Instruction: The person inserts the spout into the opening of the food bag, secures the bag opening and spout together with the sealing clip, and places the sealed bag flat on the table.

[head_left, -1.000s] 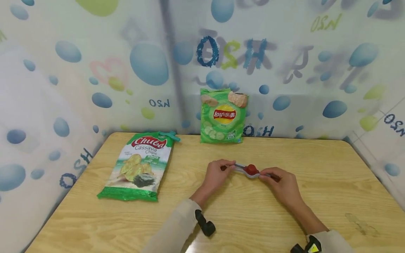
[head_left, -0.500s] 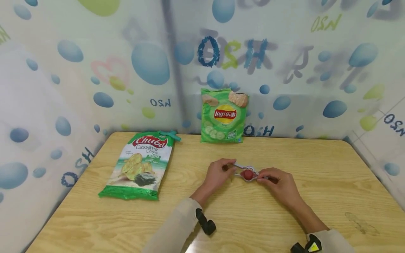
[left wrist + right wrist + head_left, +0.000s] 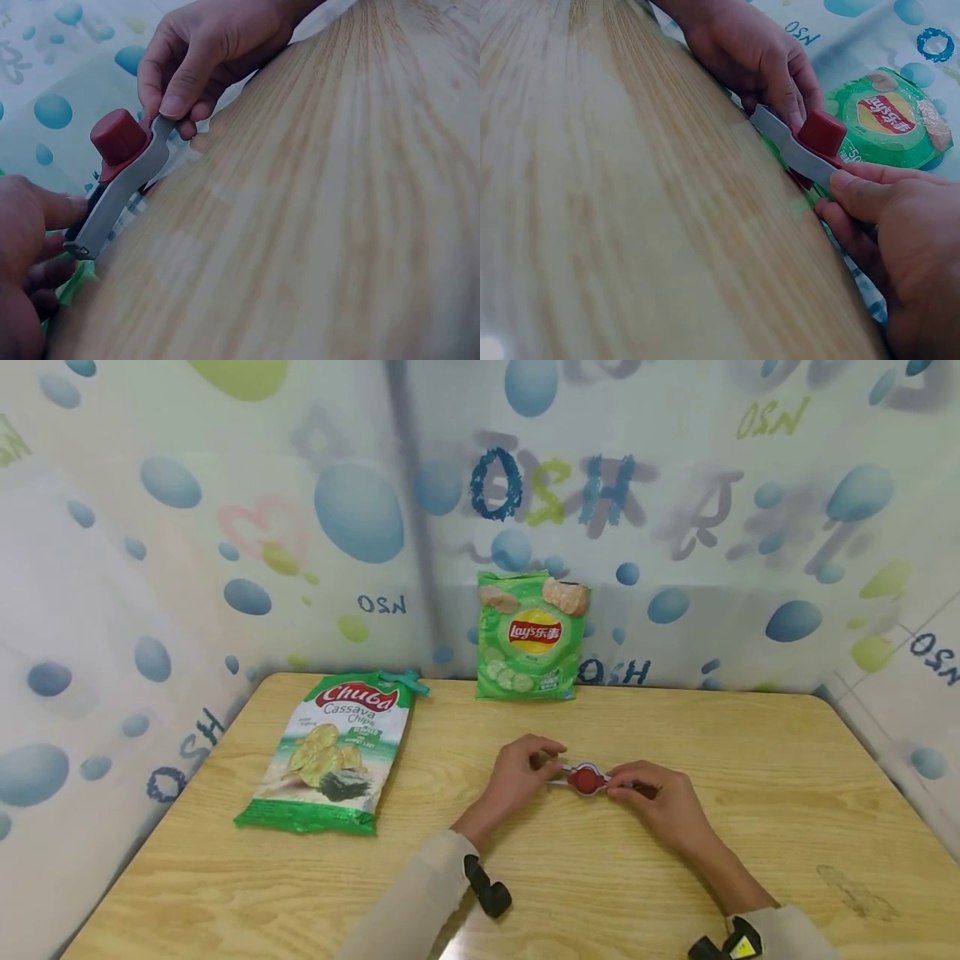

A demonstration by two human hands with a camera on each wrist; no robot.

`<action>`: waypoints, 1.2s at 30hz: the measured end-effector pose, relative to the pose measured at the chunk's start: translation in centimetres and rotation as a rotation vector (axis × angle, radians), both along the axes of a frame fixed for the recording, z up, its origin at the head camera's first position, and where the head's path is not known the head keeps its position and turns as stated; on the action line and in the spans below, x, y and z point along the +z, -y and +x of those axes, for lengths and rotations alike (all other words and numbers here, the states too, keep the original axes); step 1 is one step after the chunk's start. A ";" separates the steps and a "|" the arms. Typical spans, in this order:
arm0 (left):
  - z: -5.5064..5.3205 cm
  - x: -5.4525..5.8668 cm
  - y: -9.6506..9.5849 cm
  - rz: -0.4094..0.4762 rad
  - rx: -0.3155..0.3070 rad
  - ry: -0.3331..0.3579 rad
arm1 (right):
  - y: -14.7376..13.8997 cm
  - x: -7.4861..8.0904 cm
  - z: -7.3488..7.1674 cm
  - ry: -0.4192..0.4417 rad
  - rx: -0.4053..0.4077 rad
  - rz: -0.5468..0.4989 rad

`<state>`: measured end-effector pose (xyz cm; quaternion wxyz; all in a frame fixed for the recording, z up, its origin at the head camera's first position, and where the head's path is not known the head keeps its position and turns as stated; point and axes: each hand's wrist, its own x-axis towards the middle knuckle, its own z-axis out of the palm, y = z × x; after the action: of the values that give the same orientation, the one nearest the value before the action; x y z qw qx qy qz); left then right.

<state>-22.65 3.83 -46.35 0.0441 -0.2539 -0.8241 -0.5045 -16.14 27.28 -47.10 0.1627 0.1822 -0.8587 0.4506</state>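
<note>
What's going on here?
A person is handling a gray-and-red tool over a wooden table. The right hand pinches one end; the left hand is at the other, though whether it grips is unclear. A Chuba chips bag lies to the left, and a Lay's bag stands at the table's far edge.

The grey clip [image 3: 587,779] stretches sideways over the tabletop [image 3: 585,868], its stubby round red cap [image 3: 118,137] facing upward.

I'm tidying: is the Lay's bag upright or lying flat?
Upright: in the head view, the Lay's bag stands at the back of the table, its front facing the viewer.
</note>
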 end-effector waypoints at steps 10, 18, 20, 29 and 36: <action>-0.1 0.3 -0.1 0.067 -0.044 -0.022 | 0.0 -0.1 0.0 -0.025 0.036 0.008; 0.0 0.3 -0.2 -0.042 -0.316 -0.132 | -0.2 -0.2 -0.1 -0.038 0.040 -0.001; -0.1 0.2 -0.1 -0.068 -0.350 -0.177 | -0.1 -0.2 0.0 -0.037 0.035 -0.003; 0.1 0.1 0.1 -0.019 -0.413 -0.117 | 1.3 0.8 0.7 0.037 0.002 -0.026; 0.0 0.1 0.1 -0.027 -0.369 -0.184 | 2.3 3.2 1.7 0.041 0.002 -0.042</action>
<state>-22.61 3.75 -46.28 0.0224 -0.4461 -0.7629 -0.4675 -14.44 24.94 -43.89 0.1483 0.1703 -0.8520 0.4723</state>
